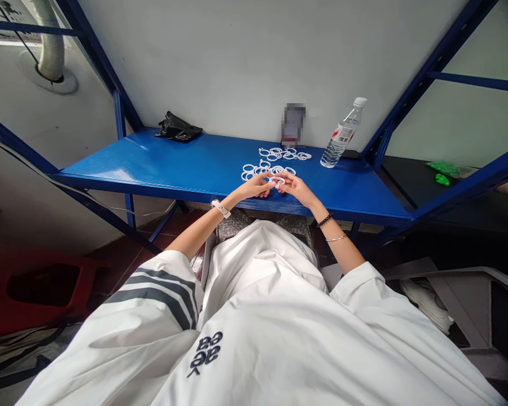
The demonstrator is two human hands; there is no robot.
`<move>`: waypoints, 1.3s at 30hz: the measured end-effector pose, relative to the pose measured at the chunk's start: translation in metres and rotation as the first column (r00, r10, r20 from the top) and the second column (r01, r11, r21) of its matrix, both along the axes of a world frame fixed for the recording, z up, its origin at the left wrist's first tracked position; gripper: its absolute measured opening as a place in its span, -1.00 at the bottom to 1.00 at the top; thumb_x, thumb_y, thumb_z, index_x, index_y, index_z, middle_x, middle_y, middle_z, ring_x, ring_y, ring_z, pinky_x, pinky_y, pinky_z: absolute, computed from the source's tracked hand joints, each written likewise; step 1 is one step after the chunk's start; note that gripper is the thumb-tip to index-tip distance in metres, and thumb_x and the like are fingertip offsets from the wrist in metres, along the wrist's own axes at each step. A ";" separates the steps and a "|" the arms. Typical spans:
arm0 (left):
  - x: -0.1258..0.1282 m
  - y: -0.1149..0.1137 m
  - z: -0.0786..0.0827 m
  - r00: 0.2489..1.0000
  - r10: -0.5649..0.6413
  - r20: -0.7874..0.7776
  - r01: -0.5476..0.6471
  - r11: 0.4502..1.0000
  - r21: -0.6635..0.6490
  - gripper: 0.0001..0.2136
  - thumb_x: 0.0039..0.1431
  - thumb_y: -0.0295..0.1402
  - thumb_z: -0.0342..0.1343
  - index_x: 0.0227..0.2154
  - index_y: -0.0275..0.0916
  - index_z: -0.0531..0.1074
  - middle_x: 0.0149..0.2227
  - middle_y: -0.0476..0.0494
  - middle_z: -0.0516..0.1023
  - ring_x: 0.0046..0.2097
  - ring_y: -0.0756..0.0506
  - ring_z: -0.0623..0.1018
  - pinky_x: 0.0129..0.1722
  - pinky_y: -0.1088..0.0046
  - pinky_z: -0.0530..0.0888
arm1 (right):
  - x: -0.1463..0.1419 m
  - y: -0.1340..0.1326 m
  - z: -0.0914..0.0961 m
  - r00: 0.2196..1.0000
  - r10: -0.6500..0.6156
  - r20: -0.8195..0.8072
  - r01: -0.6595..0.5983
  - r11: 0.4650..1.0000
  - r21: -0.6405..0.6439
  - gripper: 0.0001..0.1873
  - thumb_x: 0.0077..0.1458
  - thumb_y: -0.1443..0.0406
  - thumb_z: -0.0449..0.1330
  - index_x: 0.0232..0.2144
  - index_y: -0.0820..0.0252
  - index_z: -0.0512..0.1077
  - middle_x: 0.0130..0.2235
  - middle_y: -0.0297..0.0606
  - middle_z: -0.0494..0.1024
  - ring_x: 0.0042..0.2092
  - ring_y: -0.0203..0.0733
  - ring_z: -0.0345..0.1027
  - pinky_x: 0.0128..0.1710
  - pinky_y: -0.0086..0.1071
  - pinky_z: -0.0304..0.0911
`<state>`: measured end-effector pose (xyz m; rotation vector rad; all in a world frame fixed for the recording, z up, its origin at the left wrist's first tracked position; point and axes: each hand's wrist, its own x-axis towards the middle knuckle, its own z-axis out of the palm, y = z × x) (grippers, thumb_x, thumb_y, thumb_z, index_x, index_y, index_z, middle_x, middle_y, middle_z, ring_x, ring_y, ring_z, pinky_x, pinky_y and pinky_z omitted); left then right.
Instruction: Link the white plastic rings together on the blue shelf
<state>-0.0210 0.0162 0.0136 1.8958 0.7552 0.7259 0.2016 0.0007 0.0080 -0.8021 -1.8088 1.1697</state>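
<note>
Between my two hands, just over the front edge of the blue table (182,163), is a white ring (277,180) that looks like a hair tie or loop of cord. My left hand (256,186), with a pale watch at the wrist, pinches its left side. On the right side my right hand (294,187) grips it with bent fingers; a dark beaded bracelet and a thin bangle circle that wrist. Right behind my fingers lies a pile of similar white rings (262,168). A second group of white rings (275,153) lies farther back, near the wall.
A water bottle (341,138) stands at the right rear beside a dark flat object. A black plastic bag (178,128) lies at the back left. A blurred upright object (293,125) leans by the wall. Blue frame posts flank the table; a red stool (42,282) is at lower left.
</note>
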 end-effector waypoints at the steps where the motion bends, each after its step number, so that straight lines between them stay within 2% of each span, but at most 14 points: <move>1: 0.000 0.000 0.000 1.000 0.000 0.001 0.000 1.000 0.000 -0.47 0.31 0.06 0.17 0.06 -0.32 0.38 -0.54 0.04 0.47 -0.55 0.07 0.41 -0.58 0.60 0.26 | 0.000 0.000 0.000 1.000 0.001 0.001 -0.001 1.000 0.001 -0.35 0.04 -0.11 0.40 0.06 0.10 0.48 0.10 -0.08 0.60 0.08 0.01 0.51 -0.05 -0.23 0.50; 7: 0.000 0.002 -0.003 1.000 0.003 0.020 -0.002 1.000 -0.006 -0.51 0.31 0.03 0.18 0.04 -0.31 0.38 -0.54 0.03 0.48 -0.56 0.08 0.41 -0.60 0.61 0.24 | 0.001 0.001 -0.001 1.000 -0.008 -0.003 0.008 1.000 0.004 -0.38 0.08 -0.08 0.39 0.07 0.11 0.48 0.00 -0.14 0.63 -0.10 -0.13 0.52 -0.06 -0.24 0.49; 15: 0.001 0.002 -0.003 1.000 0.000 0.028 0.001 1.000 -0.021 -0.55 0.32 -0.03 0.19 0.02 -0.32 0.38 -0.56 0.06 0.47 -0.56 0.09 0.40 -0.62 0.63 0.22 | -0.001 -0.004 0.004 1.000 -0.008 0.017 0.008 1.000 0.009 -0.38 0.10 -0.11 0.35 0.06 0.13 0.48 -0.11 -0.17 0.62 -0.15 -0.15 0.50 -0.08 -0.25 0.48; 22: 0.002 -0.004 0.004 1.000 0.026 0.005 -0.026 0.999 -0.019 -0.56 0.32 -0.05 0.21 0.03 -0.31 0.37 -0.55 0.06 0.48 -0.57 0.09 0.40 -0.60 0.63 0.25 | -0.001 -0.001 0.001 0.999 -0.034 0.009 0.034 0.999 -0.002 -0.33 0.06 -0.20 0.34 0.02 0.11 0.51 -0.25 -0.25 0.61 -0.23 -0.17 0.47 -0.14 -0.27 0.49; 28: 0.003 -0.008 0.007 0.999 0.044 -0.019 -0.044 0.999 -0.008 -0.59 0.34 -0.05 0.18 -0.02 -0.33 0.40 -0.58 0.05 0.45 -0.58 0.09 0.36 -0.59 0.62 0.24 | 0.000 0.000 0.000 0.999 -0.033 0.008 0.033 0.999 0.006 -0.36 0.07 -0.20 0.33 -0.02 0.12 0.52 -0.25 -0.24 0.60 -0.22 -0.18 0.45 -0.15 -0.29 0.47; 39: 0.003 -0.006 0.007 0.999 0.024 -0.048 -0.023 1.000 0.019 -0.53 0.28 0.07 0.18 -0.13 -0.31 0.41 -0.57 0.03 0.45 -0.56 0.07 0.36 -0.55 0.58 0.24 | -0.001 -0.003 0.004 0.999 -0.025 0.024 0.025 1.000 0.002 -0.40 0.03 -0.21 0.36 -0.15 0.13 0.55 -0.29 -0.26 0.57 -0.22 -0.17 0.47 -0.12 -0.28 0.45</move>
